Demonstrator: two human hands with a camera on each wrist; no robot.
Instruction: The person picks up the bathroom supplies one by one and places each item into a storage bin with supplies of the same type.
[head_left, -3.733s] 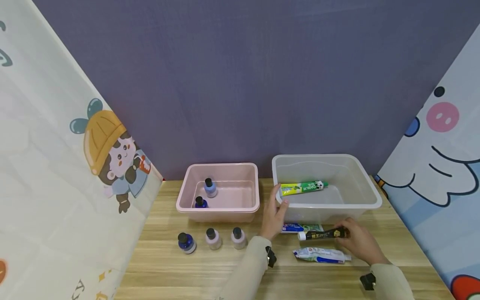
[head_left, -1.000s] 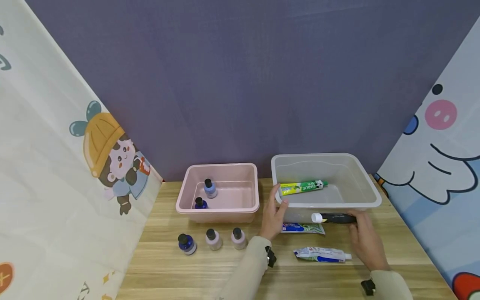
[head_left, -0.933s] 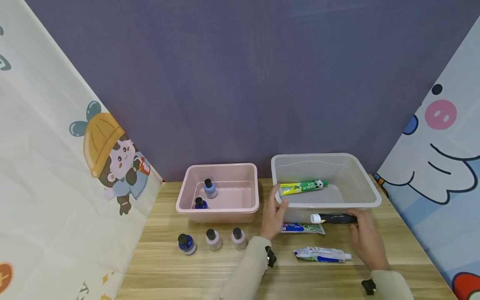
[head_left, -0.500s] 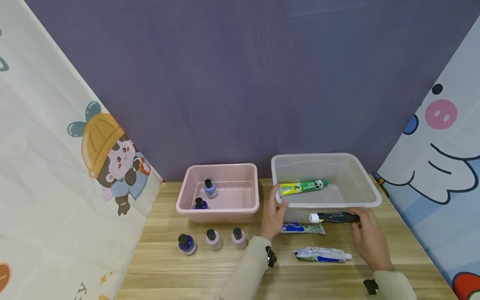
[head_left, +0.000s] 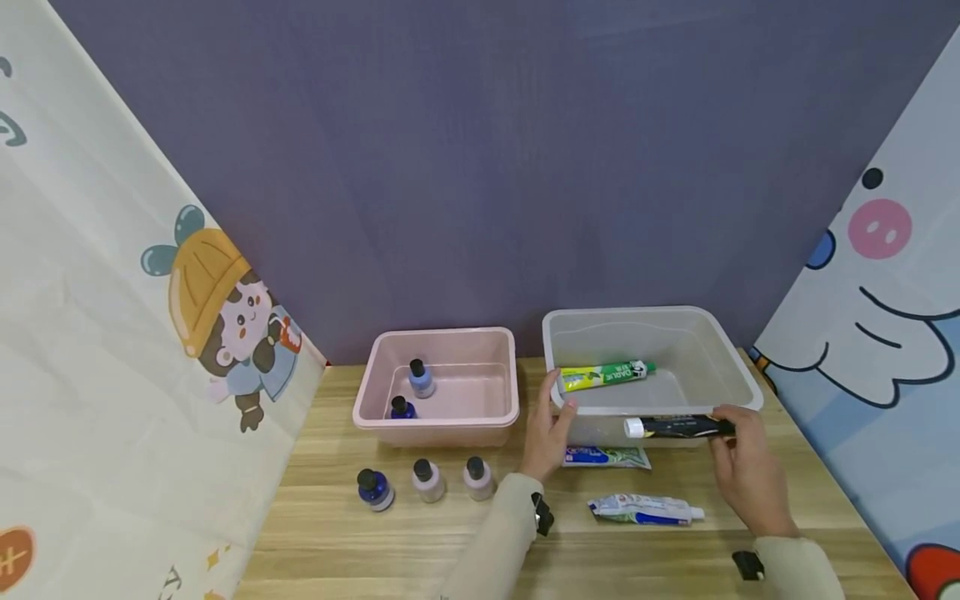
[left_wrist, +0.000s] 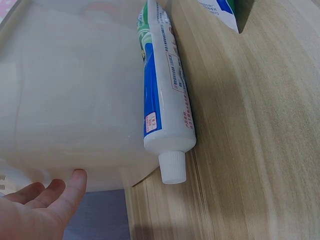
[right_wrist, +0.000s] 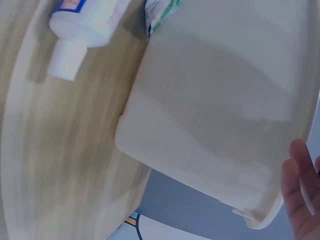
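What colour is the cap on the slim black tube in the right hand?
White: the short cap on that black tube; clearest in the head view.

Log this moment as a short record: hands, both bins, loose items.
left hand: touches near left corner of white bin
right hand: holds black tube by that bin's near side
white bin: green-yellow tube
pink bin: light blue bottle, dark blue bottle
on table: blue tube, white tube, another dark blue bottle, two pale bottles
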